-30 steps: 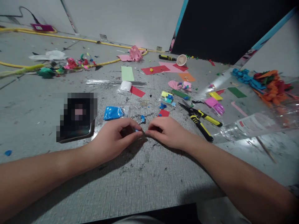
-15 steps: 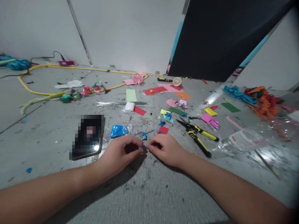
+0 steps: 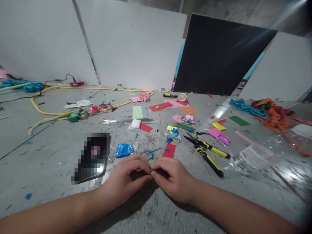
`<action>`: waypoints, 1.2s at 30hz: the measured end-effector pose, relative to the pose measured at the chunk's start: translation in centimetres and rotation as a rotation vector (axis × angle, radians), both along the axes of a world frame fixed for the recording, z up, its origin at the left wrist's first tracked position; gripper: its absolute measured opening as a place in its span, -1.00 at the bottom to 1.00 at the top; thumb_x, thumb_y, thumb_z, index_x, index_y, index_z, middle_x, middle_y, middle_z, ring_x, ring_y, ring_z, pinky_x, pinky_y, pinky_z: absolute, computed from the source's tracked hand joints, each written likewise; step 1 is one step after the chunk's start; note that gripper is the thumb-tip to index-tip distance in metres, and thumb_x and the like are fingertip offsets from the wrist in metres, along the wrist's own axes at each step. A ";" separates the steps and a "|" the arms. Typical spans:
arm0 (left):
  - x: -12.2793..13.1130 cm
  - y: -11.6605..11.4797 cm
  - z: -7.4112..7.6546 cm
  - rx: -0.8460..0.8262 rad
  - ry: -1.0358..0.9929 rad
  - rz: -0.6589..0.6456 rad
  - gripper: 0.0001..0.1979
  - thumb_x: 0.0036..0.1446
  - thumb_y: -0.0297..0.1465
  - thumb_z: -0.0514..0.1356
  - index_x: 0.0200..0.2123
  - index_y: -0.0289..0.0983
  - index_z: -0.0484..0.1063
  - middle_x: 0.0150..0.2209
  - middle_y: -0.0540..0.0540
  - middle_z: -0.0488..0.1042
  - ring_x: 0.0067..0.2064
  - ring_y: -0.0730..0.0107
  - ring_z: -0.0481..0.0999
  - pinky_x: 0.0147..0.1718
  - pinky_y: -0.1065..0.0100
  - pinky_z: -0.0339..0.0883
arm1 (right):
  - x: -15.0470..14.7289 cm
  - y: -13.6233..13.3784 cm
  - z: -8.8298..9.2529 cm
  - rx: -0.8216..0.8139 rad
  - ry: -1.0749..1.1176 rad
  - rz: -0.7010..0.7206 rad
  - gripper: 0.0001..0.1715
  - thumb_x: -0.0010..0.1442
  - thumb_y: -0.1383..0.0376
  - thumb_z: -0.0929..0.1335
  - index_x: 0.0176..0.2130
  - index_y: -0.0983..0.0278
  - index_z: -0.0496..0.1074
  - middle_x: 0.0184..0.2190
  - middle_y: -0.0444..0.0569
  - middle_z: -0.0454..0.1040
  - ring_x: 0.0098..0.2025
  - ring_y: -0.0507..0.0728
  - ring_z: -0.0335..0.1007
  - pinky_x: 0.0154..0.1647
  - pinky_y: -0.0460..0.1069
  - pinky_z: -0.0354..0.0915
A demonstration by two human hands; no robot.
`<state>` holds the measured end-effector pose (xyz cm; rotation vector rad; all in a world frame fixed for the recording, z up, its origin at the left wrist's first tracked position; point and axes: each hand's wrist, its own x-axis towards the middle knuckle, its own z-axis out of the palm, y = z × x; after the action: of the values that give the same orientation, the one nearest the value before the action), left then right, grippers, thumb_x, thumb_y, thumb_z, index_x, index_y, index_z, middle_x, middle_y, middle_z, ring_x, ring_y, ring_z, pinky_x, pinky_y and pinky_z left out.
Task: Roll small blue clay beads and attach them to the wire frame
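Observation:
My left hand (image 3: pixel 133 174) and my right hand (image 3: pixel 172 178) meet at the fingertips low in the middle of the head view. Each one is closed in a pinch. Whatever sits between the fingertips is too small and too covered to name. Just beyond them lie small blue lumps (image 3: pixel 150 154) beside thin wires. A blue packet of soft material (image 3: pixel 124 150) lies past my left hand. Past my right hand is a red paper strip (image 3: pixel 170 150) with a blue bit on it.
Yellow-and-black pliers (image 3: pixel 209 156) lie open on the right, near a clear plastic bottle (image 3: pixel 255 156). To the left is a phone (image 3: pixel 94 159) with a blurred screen. A bundle of wires (image 3: pixel 124 121), paper pieces and a yellow cable (image 3: pixel 97 88) lie farther back, before white panels (image 3: pixel 134 45).
My fingertips have come together from slightly apart. The camera has tilted up, so the floor things and my hands appear lower.

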<state>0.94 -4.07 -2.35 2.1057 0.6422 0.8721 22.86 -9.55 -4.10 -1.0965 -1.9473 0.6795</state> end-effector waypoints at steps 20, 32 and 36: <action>0.1 -0.2 -0.1 -0.269 0.194 0.066 -0.88 0.20 -0.30 0.36 -0.26 -0.21 0.65 -0.30 -0.06 0.67 -0.26 0.26 0.58 -0.25 0.29 0.36 | 0.0 0.0 0.0 -0.039 0.017 0.044 -0.84 0.38 0.38 0.34 -0.30 0.24 0.40 -0.38 -0.13 0.42 -0.33 0.05 0.34 -0.29 -0.07 0.20; 0.0 -0.1 -0.2 -0.253 0.192 0.055 -0.89 0.19 -0.30 0.37 -0.30 -0.22 0.63 -0.34 -0.05 0.63 -0.30 0.29 0.54 -0.28 0.30 0.32 | -0.1 0.1 0.1 -0.185 0.079 0.041 -0.88 0.29 0.34 0.39 -0.33 0.25 0.43 -0.44 -0.17 0.39 -0.42 0.02 0.28 -0.38 -0.08 0.16; 0.0 -0.1 -0.1 -0.170 0.164 0.049 -0.87 0.25 -0.31 0.35 -0.34 -0.21 0.61 -0.37 -0.05 0.62 -0.31 0.30 0.53 -0.29 0.28 0.34 | -0.1 0.2 0.3 -0.122 0.030 -0.009 -0.85 0.31 0.33 0.35 -0.35 0.24 0.39 -0.45 -0.16 0.37 -0.41 0.03 0.26 -0.37 -0.07 0.14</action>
<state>0.91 -4.18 -2.47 2.0281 0.8266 0.6509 22.81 -9.31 -3.78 -1.1613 -1.8946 0.8137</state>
